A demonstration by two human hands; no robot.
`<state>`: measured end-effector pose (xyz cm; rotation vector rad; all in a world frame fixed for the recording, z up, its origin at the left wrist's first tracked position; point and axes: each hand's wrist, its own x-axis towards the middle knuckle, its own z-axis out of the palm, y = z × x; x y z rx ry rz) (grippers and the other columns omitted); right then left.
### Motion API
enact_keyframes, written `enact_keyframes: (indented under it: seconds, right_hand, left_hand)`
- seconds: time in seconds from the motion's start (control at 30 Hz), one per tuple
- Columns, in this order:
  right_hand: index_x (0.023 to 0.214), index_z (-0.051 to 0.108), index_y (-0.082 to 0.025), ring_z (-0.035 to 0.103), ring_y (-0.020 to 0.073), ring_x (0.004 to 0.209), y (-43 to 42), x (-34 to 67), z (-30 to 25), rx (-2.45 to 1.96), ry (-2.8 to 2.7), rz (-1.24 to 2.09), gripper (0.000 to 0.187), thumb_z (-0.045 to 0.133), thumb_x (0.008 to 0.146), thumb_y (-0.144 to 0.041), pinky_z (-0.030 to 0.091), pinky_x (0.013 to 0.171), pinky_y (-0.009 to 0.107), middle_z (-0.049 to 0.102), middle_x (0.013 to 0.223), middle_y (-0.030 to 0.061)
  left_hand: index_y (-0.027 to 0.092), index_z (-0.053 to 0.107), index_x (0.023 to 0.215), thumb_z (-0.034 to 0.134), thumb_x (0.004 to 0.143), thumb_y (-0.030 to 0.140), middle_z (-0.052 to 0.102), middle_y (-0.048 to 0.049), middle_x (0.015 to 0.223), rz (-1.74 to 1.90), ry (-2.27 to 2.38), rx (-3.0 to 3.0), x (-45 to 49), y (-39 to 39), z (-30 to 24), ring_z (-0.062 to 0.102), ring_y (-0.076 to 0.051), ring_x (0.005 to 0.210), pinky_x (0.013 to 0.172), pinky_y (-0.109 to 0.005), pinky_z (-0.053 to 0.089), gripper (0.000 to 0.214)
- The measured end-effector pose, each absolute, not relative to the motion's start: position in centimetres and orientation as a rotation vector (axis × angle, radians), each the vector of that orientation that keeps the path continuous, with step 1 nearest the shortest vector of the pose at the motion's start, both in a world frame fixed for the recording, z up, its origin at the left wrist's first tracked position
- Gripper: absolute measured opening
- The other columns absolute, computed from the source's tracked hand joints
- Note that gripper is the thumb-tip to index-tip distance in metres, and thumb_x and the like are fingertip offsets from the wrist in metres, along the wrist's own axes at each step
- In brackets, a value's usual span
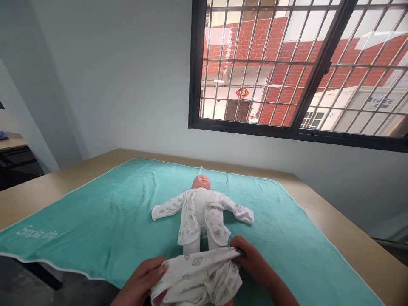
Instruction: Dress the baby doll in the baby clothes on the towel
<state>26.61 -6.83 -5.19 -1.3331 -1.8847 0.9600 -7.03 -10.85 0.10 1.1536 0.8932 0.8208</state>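
A baby doll (pixel 201 182) lies on its back with its head away from me. Its white printed jacket (pixel 190 214) hangs unfastened at the front, sleeves spread to both sides. Over the doll's lower legs, small white printed baby pants (pixel 197 276) are bunched up. My left hand (pixel 145 278) grips their left edge, thumb on top. At the right end of the upper edge, my right hand (pixel 251 259) is closed on the cloth. Pinkish bits show at the bottom by the cloth; the doll's feet are mostly hidden.
A teal blanket (pixel 105 221) with white edging covers much of the wooden table (pixel 321 208) and hangs over its front left edge. Behind stands a grey wall (pixel 127 85) with a barred, dark-framed window (pixel 248 126). Another table (pixel 12 142) is at far left.
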Motion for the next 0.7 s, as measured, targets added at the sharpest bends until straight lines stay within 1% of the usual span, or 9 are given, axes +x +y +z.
enact_keyframes:
  seconds: [0.03, 0.1, 0.17, 0.23, 0.37, 0.47, 0.57, 0.63, 0.7]
  right_hand:
    - [0.078, 0.05, -0.02, 0.051, 0.0198, 0.088, -6.9, 26.4, -5.0, -1.348, -1.887, 0.973, 0.015, 0.05, 0.066, -0.012, 0.04, 0.082, 0.031, 0.053, 0.089, 0.0016]
    - [0.083, 0.054, -0.019, 0.052, 0.0212, 0.093, -7.1, 26.0, -4.2, -1.353, -1.892, 1.021, 0.018, 0.051, 0.067, -0.012, 0.041, 0.086, 0.033, 0.055, 0.094, 0.003]
    - [0.09, 0.058, -0.02, 0.053, 0.0221, 0.1, -7.4, 25.8, -2.8, -1.319, -1.909, 1.075, 0.022, 0.054, 0.069, -0.014, 0.042, 0.091, 0.034, 0.057, 0.103, 0.0041]
    - [0.099, 0.06, -0.022, 0.053, 0.0222, 0.105, -7.9, 25.7, -0.7, -1.288, -1.944, 1.09, 0.028, 0.058, 0.072, -0.016, 0.042, 0.095, 0.035, 0.056, 0.113, 0.0041]
    - [0.109, 0.062, -0.027, 0.053, 0.0223, 0.108, -9.2, 24.3, 3.5, -1.262, -1.959, 1.039, 0.042, 0.074, 0.069, -0.022, 0.042, 0.097, 0.033, 0.055, 0.124, 0.0028]
    - [0.102, 0.065, -0.023, 0.056, 0.0229, 0.097, -9.5, 21.4, 4.6, -1.253, -1.844, 1.072, 0.042, 0.079, 0.063, -0.024, 0.046, 0.087, 0.031, 0.064, 0.107, 0.0027]
    - [0.095, 0.068, -0.019, 0.059, 0.0212, 0.084, -9.1, 19.2, 3.8, -1.245, -1.653, 1.193, 0.03, 0.074, 0.067, -0.025, 0.046, 0.074, 0.029, 0.069, 0.091, 0.0022]
    - [0.083, 0.069, -0.015, 0.058, 0.0184, 0.074, -8.7, 18.9, 3.0, -1.226, -1.515, 1.258, 0.017, 0.069, 0.068, -0.023, 0.043, 0.066, 0.026, 0.068, 0.078, 0.0015]
    - [0.072, 0.066, -0.014, 0.056, 0.0158, 0.064, -8.4, 19.5, 2.2, -1.187, -1.357, 1.347, 0.01, 0.067, 0.065, -0.021, 0.04, 0.061, 0.025, 0.064, 0.066, 0.0002]
  left_hand:
    - [0.016, 0.057, 0.062, 0.061, 0.082, 0.057, 0.052, 0.0007, 0.053, 0.825, 0.926, 1.202, -6.9, -10.8, 0.6, 0.044, -0.011, 0.054, 0.054, -0.022, 0.03, 0.046]
    - [0.016, 0.064, 0.073, 0.065, 0.08, 0.051, 0.062, -0.0027, 0.074, 0.806, 0.969, 1.359, -5.8, -10.8, 1.5, 0.053, -0.017, 0.074, 0.066, -0.024, 0.039, 0.036]
    - [0.017, 0.067, 0.081, 0.064, 0.081, 0.044, 0.062, -0.0039, 0.09, 0.776, 0.972, 1.554, -4.1, -10.6, 2.3, 0.055, -0.02, 0.088, 0.078, -0.026, 0.042, 0.027]
    - [0.016, 0.065, 0.078, 0.061, 0.082, 0.035, 0.06, -0.0028, 0.089, 0.751, 0.985, 1.694, -2.4, -10.3, 2.6, 0.054, -0.02, 0.088, 0.081, -0.027, 0.041, 0.02]
    - [0.016, 0.062, 0.076, 0.057, 0.084, 0.031, 0.058, 0.001, 0.077, 0.804, 1.055, 1.715, 0.0, -9.1, 3.2, 0.05, -0.016, 0.078, 0.07, -0.024, 0.038, 0.018]
    - [0.016, 0.062, 0.078, 0.056, 0.086, 0.032, 0.057, 0.0028, 0.073, 0.875, 0.974, 1.698, 1.3, -8.0, 4.2, 0.047, -0.013, 0.072, 0.065, -0.022, 0.036, 0.019]
    - [0.016, 0.062, 0.081, 0.057, 0.083, 0.027, 0.058, 0.0035, 0.074, 0.863, 0.898, 1.706, 1.6, -6.9, 5.3, 0.047, -0.012, 0.071, 0.064, -0.022, 0.036, 0.012]
    - [0.016, 0.062, 0.081, 0.062, 0.08, 0.028, 0.056, 0.0037, 0.074, 0.737, 0.86, 1.734, 0.9, -6.0, 5.7, 0.046, -0.012, 0.07, 0.062, -0.021, 0.035, 0.012]
    - [0.017, 0.061, 0.082, 0.069, 0.076, 0.032, 0.051, 0.0044, 0.072, 0.548, 0.789, 1.734, -0.2, -4.9, 5.4, 0.042, -0.011, 0.067, 0.058, -0.021, 0.03, 0.019]
